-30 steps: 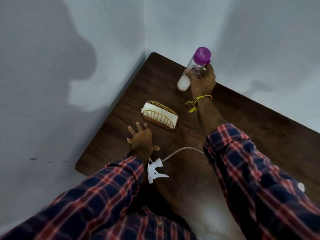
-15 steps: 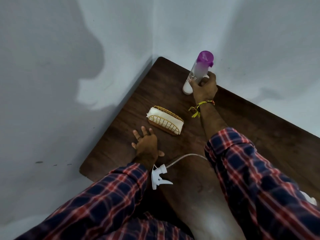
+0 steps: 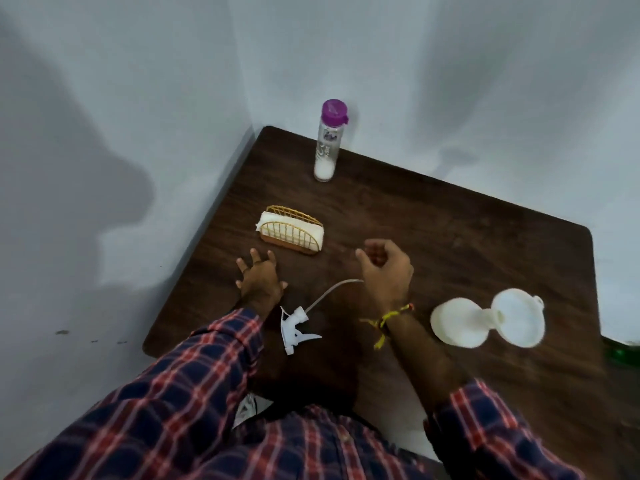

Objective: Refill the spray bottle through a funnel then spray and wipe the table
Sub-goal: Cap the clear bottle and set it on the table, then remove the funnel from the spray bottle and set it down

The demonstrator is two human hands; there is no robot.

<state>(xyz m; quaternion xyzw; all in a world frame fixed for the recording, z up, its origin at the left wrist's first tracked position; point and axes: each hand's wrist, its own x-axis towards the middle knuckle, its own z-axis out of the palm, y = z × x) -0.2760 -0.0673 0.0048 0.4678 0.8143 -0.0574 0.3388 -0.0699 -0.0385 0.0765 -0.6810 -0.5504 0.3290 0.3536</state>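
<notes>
Spray head on table — between flat left grip and loosely curled, empty right grip

A gold wire holder on a wooden base stands near the desk's left edge, packed with white napkins. Pale grey walls meet in a corner behind. A small green object, blurred, shows at the right edge of view.
</notes>
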